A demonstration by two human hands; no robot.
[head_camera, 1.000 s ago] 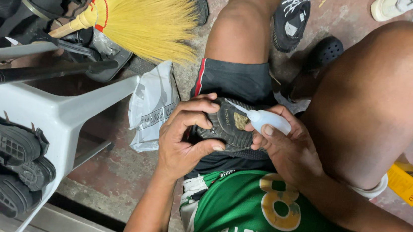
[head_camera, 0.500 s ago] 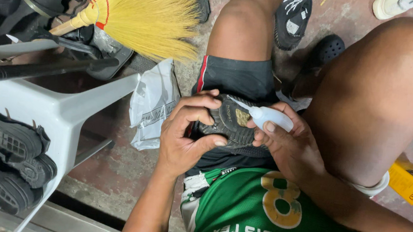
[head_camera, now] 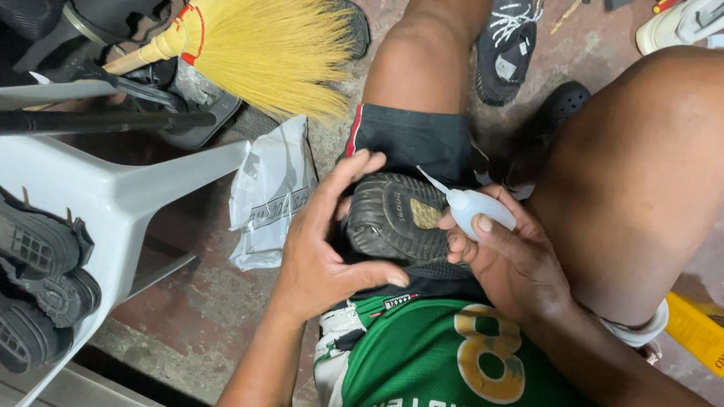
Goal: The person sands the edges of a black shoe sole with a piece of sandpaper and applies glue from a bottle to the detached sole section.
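While cradled sole-up on the lap, dark shoe (head_camera: pixel 400 217) sits dead centre, black shorts (head_camera: pixel 415 143) just beyond it at twelve o'clock. Left hand (head_camera: pixel 323 248) wrapped round the shoe from nine o'clock, fingers spread over the far edge, thumb pressed along the near rim. Right hand (head_camera: pixel 514 265) closed round a small white squeeze bottle (head_camera: pixel 475 209) at three o'clock, thin nozzle pointing toward ten, tip hovering just over the tread by the yellowish patch. Contact of tip with rubber: cannot tell.

Risks, judged from this: squeeze too hard and too much liquid likely to run across the tread and down onto the left thumb, sitting right under the sole's lower rim. Fingers over the far edge close to the nozzle's line too; a slip of the tip could smear them. Shoe held by one hand only on a soft lap, so a wobble could tip it and send drips onto shorts or green jersey (head_camera: pixel 468 383). Nozzle angled shallow, so a bead could miss the patch altogether.

Around the edges: straw broom (head_camera: pixel 267 42) at eleven o'clock, white plastic chair (head_camera: pixel 110 194) at nine with black shoes (head_camera: pixel 11 273) on it, grey plastic bag (head_camera: pixel 271 191) just left of the hand, another dark shoe (head_camera: pixel 507 37) at one o'clock, yellow box (head_camera: pixel 704 334) at four.
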